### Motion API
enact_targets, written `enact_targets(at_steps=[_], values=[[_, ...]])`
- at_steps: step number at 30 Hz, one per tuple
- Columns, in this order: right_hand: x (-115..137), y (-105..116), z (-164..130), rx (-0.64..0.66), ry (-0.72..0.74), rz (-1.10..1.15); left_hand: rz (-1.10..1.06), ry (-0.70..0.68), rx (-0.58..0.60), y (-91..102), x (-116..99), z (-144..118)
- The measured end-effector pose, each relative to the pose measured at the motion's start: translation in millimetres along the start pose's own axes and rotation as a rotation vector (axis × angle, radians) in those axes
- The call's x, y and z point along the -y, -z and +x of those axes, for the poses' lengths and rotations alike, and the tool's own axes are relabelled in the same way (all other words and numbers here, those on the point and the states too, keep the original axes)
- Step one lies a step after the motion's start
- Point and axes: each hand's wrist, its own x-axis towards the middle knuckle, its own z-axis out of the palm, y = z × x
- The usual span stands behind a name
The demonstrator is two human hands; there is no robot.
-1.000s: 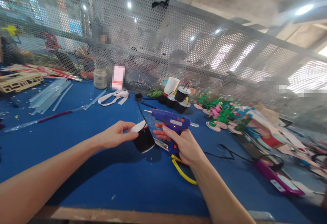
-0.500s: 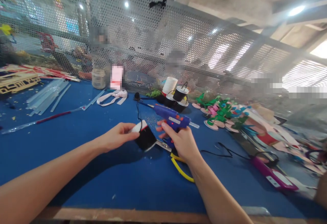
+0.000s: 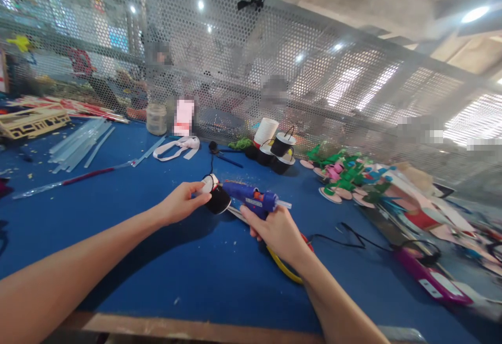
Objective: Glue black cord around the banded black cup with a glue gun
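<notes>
My left hand [image 3: 187, 202] pinches the white end of a small black-wrapped paper cup [image 3: 218, 201], held tilted just above the table. A thin black cord runs from the cup toward the back. My right hand [image 3: 276, 231] is wrapped round the handle of a blue hot glue gun [image 3: 253, 197], with a clear glue stick poking out of its rear. The nozzle points left and is at the cup's upper edge; whether it touches, I cannot tell. Partly under my right hand lie pliers with yellow and red handles [image 3: 288, 270].
Behind stand white stacked cups [image 3: 266, 132] and several black-wrapped cups [image 3: 283, 144]. Green and pink craft pieces [image 3: 341, 174] lie to the right, beside a purple power strip [image 3: 433, 276]. Glue sticks [image 3: 78, 142], a white ribbon [image 3: 176, 149] and a jar [image 3: 156, 119] are left. A perforated metal screen [image 3: 227, 61] rises behind.
The glue gun has moved left and down, bringing its nozzle to the cup. My left hand has turned the cup slightly, and the view has shifted a little.
</notes>
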Motion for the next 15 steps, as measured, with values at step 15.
enact_targets(at_steps=[15], values=[[-0.6, -2.4, -4.8, 0.007, 0.020, 0.000, 0.014, 0.021, 0.011, -0.1, 3.8, 1.6]])
